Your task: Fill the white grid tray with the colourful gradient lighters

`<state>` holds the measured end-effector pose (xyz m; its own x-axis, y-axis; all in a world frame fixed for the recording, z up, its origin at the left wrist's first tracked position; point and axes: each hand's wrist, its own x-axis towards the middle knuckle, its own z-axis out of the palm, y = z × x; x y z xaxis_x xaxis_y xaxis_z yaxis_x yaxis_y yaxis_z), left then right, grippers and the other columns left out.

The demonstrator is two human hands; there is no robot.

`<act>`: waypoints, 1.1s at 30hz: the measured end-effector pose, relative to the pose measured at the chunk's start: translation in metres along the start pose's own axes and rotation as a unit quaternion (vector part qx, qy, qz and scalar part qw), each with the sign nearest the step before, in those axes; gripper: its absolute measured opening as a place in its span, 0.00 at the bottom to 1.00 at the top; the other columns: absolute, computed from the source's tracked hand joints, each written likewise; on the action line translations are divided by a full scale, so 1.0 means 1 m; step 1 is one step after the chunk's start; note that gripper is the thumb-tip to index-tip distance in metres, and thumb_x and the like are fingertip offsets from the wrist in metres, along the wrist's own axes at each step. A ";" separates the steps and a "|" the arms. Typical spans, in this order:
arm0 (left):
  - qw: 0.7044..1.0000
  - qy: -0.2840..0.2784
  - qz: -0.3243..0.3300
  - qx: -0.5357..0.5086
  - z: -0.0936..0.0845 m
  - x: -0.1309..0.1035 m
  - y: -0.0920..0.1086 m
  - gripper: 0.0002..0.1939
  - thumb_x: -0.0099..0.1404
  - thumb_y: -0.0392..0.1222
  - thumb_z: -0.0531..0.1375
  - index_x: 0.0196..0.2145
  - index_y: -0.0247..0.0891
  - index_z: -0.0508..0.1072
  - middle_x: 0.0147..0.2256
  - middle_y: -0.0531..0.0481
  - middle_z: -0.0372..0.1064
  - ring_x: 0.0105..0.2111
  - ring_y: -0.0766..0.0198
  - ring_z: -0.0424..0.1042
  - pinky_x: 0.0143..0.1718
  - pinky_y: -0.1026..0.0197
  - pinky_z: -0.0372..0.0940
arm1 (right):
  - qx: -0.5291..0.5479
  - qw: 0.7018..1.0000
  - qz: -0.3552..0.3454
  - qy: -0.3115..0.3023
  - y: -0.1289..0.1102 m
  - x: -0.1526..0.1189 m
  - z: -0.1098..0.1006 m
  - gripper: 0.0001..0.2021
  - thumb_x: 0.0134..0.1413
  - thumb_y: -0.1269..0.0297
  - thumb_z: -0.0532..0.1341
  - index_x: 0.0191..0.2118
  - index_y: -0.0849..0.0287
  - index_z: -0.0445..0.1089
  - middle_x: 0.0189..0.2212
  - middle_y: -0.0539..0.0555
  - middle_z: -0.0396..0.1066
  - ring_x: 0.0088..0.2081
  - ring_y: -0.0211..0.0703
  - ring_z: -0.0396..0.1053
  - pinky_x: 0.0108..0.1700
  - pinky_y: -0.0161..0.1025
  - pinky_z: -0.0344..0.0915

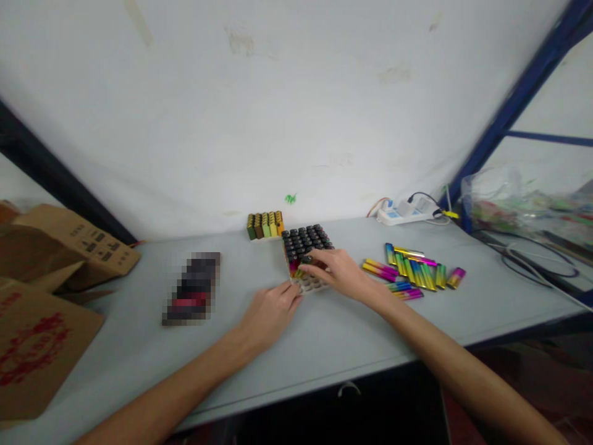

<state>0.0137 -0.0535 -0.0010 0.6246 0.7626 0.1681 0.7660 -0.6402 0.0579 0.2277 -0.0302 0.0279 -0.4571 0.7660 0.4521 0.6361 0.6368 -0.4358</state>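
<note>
A pale tray [311, 285] with round holes stands mid-table, its back rows filled with upright black-topped lighters [306, 238]. My right hand [340, 272] reaches over its front part, thumb and fingers pinched on a lighter [306, 260] with a dark top. Part of that lighter is hidden by the fingers. My left hand [273, 309] rests at the tray's front left corner, its fingers together and gripping the edge. To the right of my right hand several shiny lighters [419, 272] in rainbow metallic colours lie loose on the table.
Behind the tray stands a block of green, yellow and orange lighters [265, 225]. A blurred dark object [192, 290] lies to the left. Cardboard boxes [41, 346] crowd the left edge. A white power strip [403, 212] with plugs and cables sits by the wall.
</note>
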 end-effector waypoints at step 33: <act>0.998 -0.048 -0.042 -0.013 -0.005 0.002 0.001 0.10 0.76 0.42 0.56 0.41 0.39 0.76 0.39 0.47 0.80 0.38 0.56 0.79 0.38 0.60 0.67 | -0.230 0.944 0.193 -0.138 0.077 -0.101 -0.083 0.09 0.65 0.60 0.61 0.40 0.60 0.76 0.38 0.61 0.73 0.38 0.51 0.73 0.44 0.44 0.66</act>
<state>0.0151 -0.0530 0.0042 0.5710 0.8182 0.0666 0.8128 -0.5749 0.0936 0.3741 -0.0657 0.0137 -0.2399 0.9675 0.0801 0.9620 0.2480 -0.1143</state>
